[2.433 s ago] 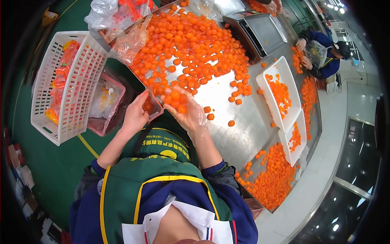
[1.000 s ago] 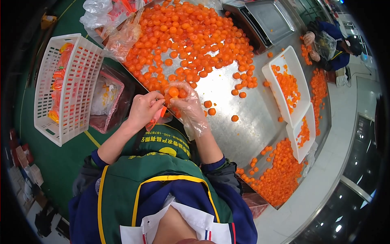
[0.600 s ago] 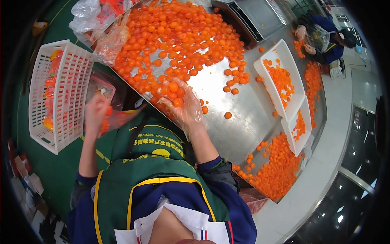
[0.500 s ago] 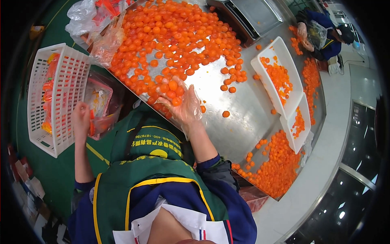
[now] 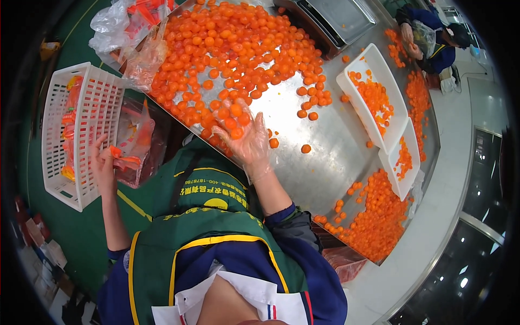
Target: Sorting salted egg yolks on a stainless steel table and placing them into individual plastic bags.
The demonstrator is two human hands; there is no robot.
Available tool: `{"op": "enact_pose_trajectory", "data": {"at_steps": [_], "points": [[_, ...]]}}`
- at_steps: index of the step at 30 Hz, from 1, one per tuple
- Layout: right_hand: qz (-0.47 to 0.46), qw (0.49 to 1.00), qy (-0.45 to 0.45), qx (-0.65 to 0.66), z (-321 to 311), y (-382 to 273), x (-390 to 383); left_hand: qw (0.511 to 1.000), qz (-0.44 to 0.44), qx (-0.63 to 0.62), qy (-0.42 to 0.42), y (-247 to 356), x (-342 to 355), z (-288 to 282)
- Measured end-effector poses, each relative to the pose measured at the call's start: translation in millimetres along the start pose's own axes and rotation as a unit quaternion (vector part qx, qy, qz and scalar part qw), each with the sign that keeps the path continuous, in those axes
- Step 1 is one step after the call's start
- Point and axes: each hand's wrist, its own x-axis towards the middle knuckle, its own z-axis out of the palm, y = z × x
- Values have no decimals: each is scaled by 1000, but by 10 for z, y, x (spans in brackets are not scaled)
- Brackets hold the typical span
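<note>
My right hand (image 5: 246, 143), in a clear plastic glove, is palm up at the table's near edge. Several orange salted egg yolks (image 5: 236, 110) rest in its cupped palm and fingers. Down to the left, my bare left hand (image 5: 103, 165) pinches a small orange plastic bag (image 5: 125, 157), partly hidden by the fingers. That hand is beside the white slotted basket (image 5: 81, 135) and over a clear-lined container (image 5: 135, 170) with more orange-printed plastic inside. A large heap of yolks (image 5: 233, 38) covers the far left of the steel table (image 5: 287, 179).
White trays (image 5: 397, 103) with yolks stand on the table's right, near another yolk pile (image 5: 374, 222). A metal scale (image 5: 341, 21) sits at the back. Crumpled clear plastic (image 5: 146, 62) hangs over the left edge. A co-worker (image 5: 433, 40) handles a clear bag at far right.
My left hand has shifted down slightly and its fingers have loosened around the orange plastic. A pointed orange piece now stands up in the lined container. The right hand still cradles yolks.
</note>
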Motion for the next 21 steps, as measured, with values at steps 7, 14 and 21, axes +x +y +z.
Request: {"op": "enact_pose_trajectory", "data": {"at_steps": [7,14,21], "points": [[-19,997,29,-75,123,245,73,958,41,181,-220,446,-247,923],[-40,992,57,-107,303,458,62,949,34,157,-270,448,-379,1621],[-56,996,17,-67,227,573,80,950,87,183,-239,289,-349,1766]]}}
